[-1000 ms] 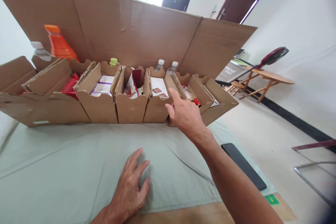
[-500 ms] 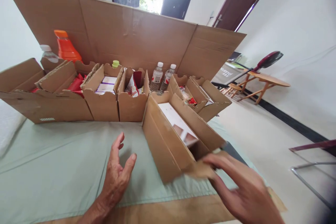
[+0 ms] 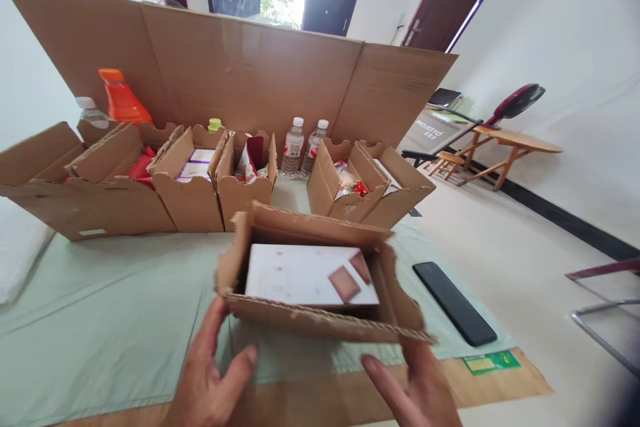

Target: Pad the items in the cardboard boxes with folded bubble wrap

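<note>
An open cardboard box [image 3: 320, 320] lies crosswise in front of me on the pale green cloth [image 3: 110, 320]. Inside it is a white flat pack [image 3: 300, 275] with brown squares printed on it. My left hand [image 3: 210, 373] is at the box's near left corner, fingers spread, thumb up toward the cardboard. My right hand [image 3: 415, 390] is under the box's near right corner, fingers curled against it. Behind stands a row of similar cardboard boxes [image 3: 193, 180], with a gap where two water bottles [image 3: 301, 147] show.
A tall cardboard sheet [image 3: 240, 73] backs the row. An orange bottle [image 3: 120, 97] and a clear bottle [image 3: 90, 112] stand at far left. A black phone [image 3: 454, 303] and a green card [image 3: 491, 361] lie at right. A folding table [image 3: 505, 143] is on the floor beyond.
My right hand pulled one box out of the row toward me and turned it sideways. My left hand rose from the cloth and came to the box's left corner.
</note>
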`<state>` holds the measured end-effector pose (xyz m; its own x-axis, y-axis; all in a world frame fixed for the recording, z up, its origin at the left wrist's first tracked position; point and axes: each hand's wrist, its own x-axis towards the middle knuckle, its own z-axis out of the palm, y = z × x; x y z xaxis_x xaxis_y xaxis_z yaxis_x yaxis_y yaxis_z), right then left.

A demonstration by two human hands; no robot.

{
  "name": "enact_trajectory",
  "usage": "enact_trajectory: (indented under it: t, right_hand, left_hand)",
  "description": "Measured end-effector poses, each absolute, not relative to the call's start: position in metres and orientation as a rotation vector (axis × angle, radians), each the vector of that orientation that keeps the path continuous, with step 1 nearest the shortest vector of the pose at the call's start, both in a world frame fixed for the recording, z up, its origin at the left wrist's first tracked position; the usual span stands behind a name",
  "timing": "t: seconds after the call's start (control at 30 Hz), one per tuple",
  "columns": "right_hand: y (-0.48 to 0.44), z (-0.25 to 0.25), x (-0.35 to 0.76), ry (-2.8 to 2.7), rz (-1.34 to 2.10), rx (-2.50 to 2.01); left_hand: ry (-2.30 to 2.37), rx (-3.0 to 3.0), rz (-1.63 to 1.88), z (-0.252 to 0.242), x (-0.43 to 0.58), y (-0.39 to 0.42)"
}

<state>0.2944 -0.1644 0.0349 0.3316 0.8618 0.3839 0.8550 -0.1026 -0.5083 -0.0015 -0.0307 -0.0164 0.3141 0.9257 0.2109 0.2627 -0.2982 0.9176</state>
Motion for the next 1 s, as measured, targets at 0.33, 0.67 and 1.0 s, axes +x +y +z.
enact_trajectory:
  t: [0.33,0.67,1.0]
  right_hand:
    - [-0.024,0.037,0.266,-1.472,0.398,-1.546]
    - [-0.041,0.012,0.268,-1.628,0.515,-1.679]
    - [-0.043,0.009,0.359,-1.233,0.368,-1.920]
  left_hand:
    - [1.302,1.470,1.119,0.011,-0.013,0.036]
    - [1.326,1.423,1.131,-0.017,-0.018,0.042]
    - [1.354,1.356,1.131,-0.027,-0.023,0.046]
